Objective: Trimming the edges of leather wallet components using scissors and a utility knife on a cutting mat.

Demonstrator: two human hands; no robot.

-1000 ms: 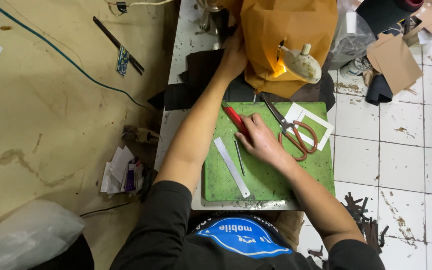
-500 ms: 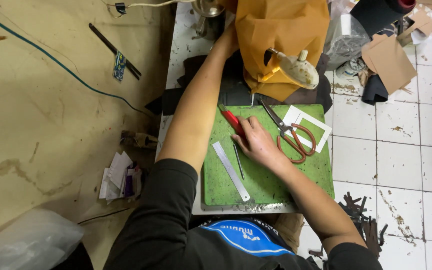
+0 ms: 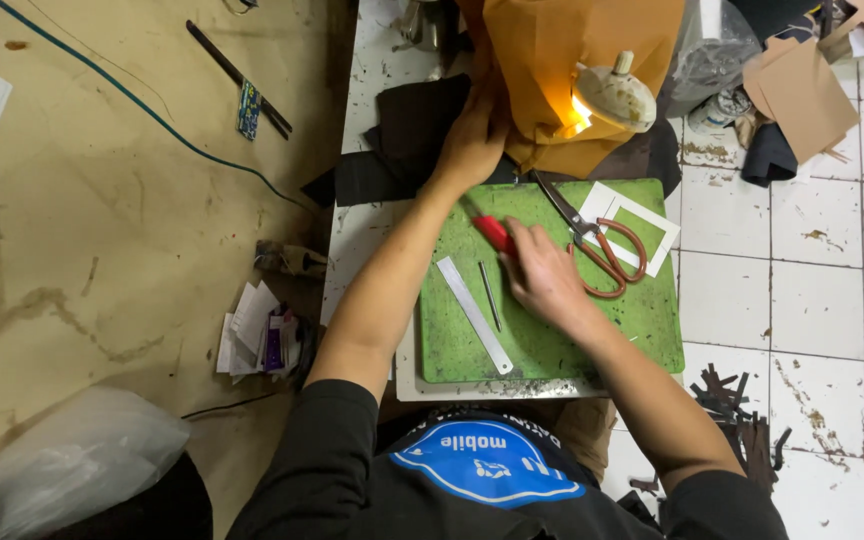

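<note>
- Steel ruler [image 3: 474, 313] lies flat on my green cutting mat [image 3: 642, 320], left of a thin awl [image 3: 489, 296].
- My left hand [image 3: 472, 140] rests open on dark leather [image 3: 402, 135] beside tan leather [image 3: 562, 70].
- My right hand [image 3: 542, 275] closes on the red-handled knife [image 3: 492, 232].
- Orange-handled scissors [image 3: 597, 240] lie just right, over a white frame template [image 3: 642, 222].
</note>
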